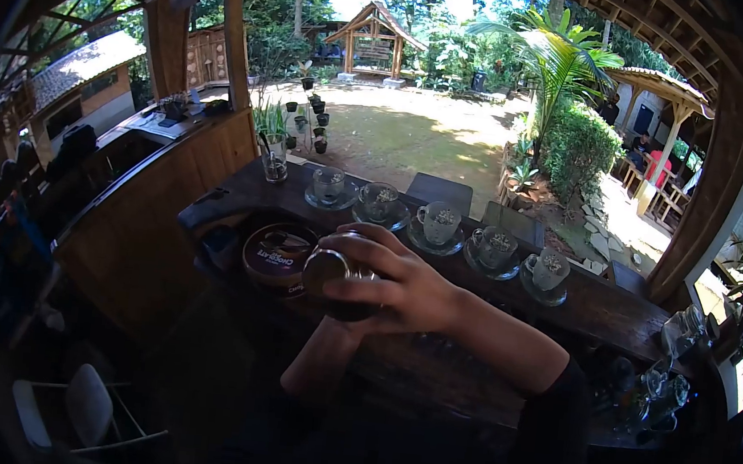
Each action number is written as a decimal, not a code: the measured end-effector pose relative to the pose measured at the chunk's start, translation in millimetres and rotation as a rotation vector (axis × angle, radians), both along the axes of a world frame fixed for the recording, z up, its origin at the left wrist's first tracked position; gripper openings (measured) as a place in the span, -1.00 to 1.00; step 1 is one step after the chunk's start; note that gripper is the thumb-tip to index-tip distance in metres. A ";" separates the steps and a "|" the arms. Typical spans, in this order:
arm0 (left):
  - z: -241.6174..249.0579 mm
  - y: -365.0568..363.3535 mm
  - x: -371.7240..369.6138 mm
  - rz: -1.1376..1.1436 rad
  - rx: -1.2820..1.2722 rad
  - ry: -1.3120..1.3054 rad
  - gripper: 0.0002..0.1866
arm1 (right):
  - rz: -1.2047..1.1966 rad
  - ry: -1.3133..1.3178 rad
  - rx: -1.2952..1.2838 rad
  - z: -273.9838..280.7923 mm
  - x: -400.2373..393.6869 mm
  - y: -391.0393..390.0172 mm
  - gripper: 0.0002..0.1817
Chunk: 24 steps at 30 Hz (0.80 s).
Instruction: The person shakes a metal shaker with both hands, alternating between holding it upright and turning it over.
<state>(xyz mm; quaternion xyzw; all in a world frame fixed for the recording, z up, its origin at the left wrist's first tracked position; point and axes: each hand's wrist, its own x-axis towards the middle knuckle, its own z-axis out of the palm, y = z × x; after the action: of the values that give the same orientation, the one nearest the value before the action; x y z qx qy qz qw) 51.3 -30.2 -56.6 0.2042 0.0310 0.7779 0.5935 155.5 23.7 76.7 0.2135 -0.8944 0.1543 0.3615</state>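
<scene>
A glass jar (332, 271) with dark contents is held tilted over the near side of the dark wooden counter. My right hand (399, 275) reaches in from the right, its fingers wrapped round the jar. My left hand (354, 322) comes up from below and meets the jar; most of its fingers are hidden behind the jar and my right hand. Just left of the jar sits a round brown tub (278, 254) with chocolate lettering. Beyond my hands, several glass cups on saucers stand in a row, among them a middle cup (438, 224) with pale bits inside.
A tall glass (276, 167) with utensils stands at the counter's far left end. Glassware (665, 390) and a glass jar (684, 329) are on the right. Dark chairs (440, 191) back onto the counter's far side. A white chair (89, 406) is low left.
</scene>
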 end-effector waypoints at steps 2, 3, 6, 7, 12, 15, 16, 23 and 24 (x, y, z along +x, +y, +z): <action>-3.1 22.0 -3.8 0.242 -0.151 0.021 -0.58 | 0.120 0.175 0.348 12.0 8.4 -28.5 -0.36; 39.4 -0.5 -25.1 -0.651 0.212 -0.127 -0.61 | 0.161 0.197 0.493 22.5 21.1 -52.7 -0.41; 52.4 1.4 -32.2 -0.504 0.533 0.162 -0.55 | 0.263 0.279 0.662 14.4 27.5 -68.5 -0.26; 60.7 -7.6 -28.6 -0.482 0.238 -0.001 -0.56 | 0.180 0.237 0.575 12.9 21.5 -56.2 -0.35; 27.5 0.8 -46.8 -0.621 0.078 -0.094 -0.58 | -0.052 0.115 0.161 -13.1 -11.1 -17.7 -0.28; 25.8 12.9 -56.3 -0.714 0.457 0.069 -0.59 | 0.171 0.201 0.641 -7.9 4.4 -72.6 -0.37; 41.9 9.5 -57.1 -0.673 0.715 0.213 -0.59 | 0.225 0.249 0.720 -13.0 4.6 -81.4 -0.44; -15.5 13.1 -36.2 -0.212 0.049 -0.408 -0.67 | -0.189 0.075 -0.105 -32.5 -34.7 -14.6 -0.25; 1.2 -9.4 -29.5 -0.155 0.085 -0.225 -0.65 | -0.150 0.043 0.081 -20.4 -26.7 -31.3 -0.30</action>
<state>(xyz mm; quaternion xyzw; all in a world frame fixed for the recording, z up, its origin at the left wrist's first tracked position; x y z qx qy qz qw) 21.9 -39.6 -55.4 0.1422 -0.0845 0.7484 0.6423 128.8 -7.6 56.3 0.1635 -0.9055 0.0857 0.3822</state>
